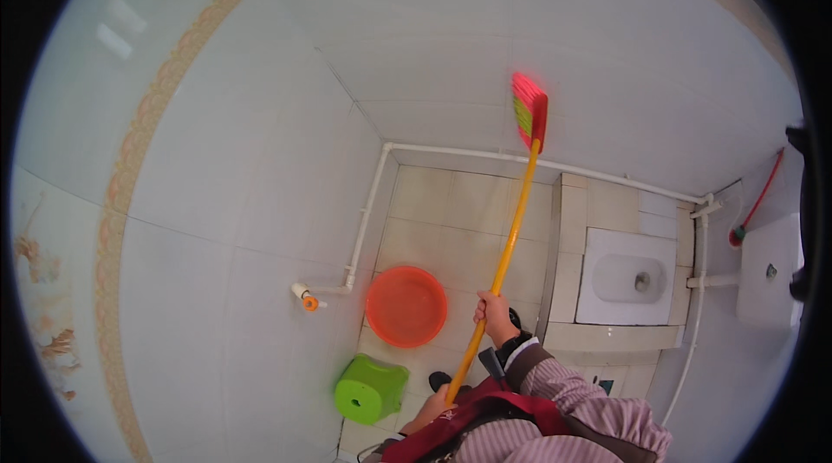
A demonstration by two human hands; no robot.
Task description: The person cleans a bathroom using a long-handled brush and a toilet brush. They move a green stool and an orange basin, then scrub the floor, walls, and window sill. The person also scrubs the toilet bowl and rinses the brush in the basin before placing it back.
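Both my hands grip the yellow handle of a broom (pixel 512 235). My right hand (pixel 494 317) is closed around the middle of the handle, with a dark band on the wrist. Lower down, near my body, my left hand (pixel 432 410) holds the handle's end and is partly covered by a red apron (pixel 484 401). The handle slants up and away from me. At its far end the red broom head with pink and yellow-green bristles (pixel 525 105) is raised in front of the pale tiled wall (pixel 429 79); its bristles appear to touch the wall.
An orange plastic basin (pixel 407 307) and a green plastic stool (pixel 370 390) stand on the tiled floor (pixel 422 235) at left. A white pipe (pixel 448 151) runs along the walls to a tap (pixel 309 302). Right is a raised squat toilet (pixel 624 277), beside a cistern (pixel 767 274).
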